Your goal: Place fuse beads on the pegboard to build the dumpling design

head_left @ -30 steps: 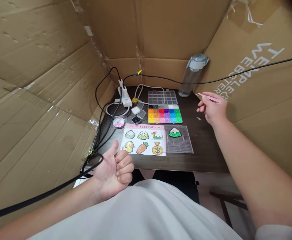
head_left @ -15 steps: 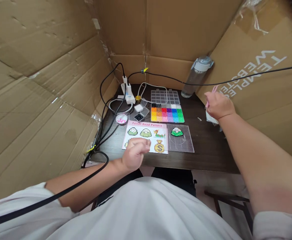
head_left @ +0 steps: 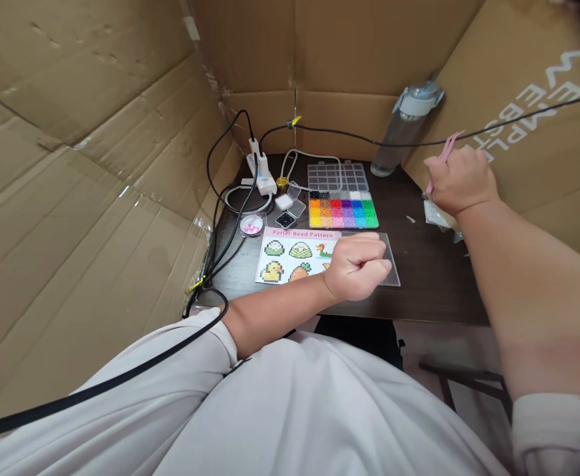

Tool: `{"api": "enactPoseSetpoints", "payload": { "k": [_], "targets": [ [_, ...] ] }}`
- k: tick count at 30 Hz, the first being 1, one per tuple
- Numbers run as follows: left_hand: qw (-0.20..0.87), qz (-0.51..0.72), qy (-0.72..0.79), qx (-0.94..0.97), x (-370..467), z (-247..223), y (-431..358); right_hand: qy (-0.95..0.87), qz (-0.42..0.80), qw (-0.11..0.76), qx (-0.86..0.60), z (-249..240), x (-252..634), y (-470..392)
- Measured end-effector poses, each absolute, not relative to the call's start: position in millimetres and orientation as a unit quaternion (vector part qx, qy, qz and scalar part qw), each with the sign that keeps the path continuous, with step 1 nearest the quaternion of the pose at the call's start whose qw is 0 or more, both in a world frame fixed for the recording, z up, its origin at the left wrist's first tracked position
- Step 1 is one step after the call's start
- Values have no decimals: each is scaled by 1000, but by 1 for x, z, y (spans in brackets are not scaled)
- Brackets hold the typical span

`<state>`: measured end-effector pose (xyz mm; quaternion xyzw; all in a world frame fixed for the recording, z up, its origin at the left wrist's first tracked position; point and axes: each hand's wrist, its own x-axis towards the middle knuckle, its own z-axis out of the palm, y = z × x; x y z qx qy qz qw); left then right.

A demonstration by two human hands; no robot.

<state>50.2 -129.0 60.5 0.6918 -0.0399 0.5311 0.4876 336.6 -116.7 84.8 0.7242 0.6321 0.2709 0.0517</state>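
On the worktop [head_left: 433,284], head view: a picture sheet [head_left: 286,268], a clear board [head_left: 393,271] and a box of beads [head_left: 344,211] are all near each other.
Left hand [head_left: 358,268]: curled up in a fist. It is over the clear board and the right side of the picture sheet. I cannot tell if it touches them, or if something is tucked inside.
Right hand [head_left: 461,178]: pinched around the pink tweezers [head_left: 451,149], up above the far right part of the worktop.
Pink tweezers: they slant, with the top end leaning away and to the right. The two legs show a gap up there. They are well apart from the beads.
Clear board: to the right of the picture sheet, in front of the bead box. Left hand is much nearer to it than right hand. The fist hides a lot of it, so I cannot see what is under there.
Bead box: open, colors in rows, its see-through lid [head_left: 339,177] folded back. It sits between the board and the back wall.
Little dish [head_left: 243,227]: pink beads in it, just beside the sheet's far left corner.
Small clear bag [head_left: 436,215]: just below right hand.
Bottle [head_left: 391,145]: tilted, behind the bead box and to the right.
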Motion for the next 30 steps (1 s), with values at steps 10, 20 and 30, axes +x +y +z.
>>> {"api": "enactPoseSetpoints", "payload": {
  "k": [10, 20, 30],
  "targets": [
    [435, 564, -25, 702, 45, 36, -106, 584, 217, -50, 781, 64, 332, -107],
    [348, 582, 7, 734, 23, 15, -66, 506, 273, -344, 742, 12, 335, -92],
    [356, 481, 76, 798, -1, -13, -46, 583, 284, -472, 598, -13, 332, -111]
  ]
}}
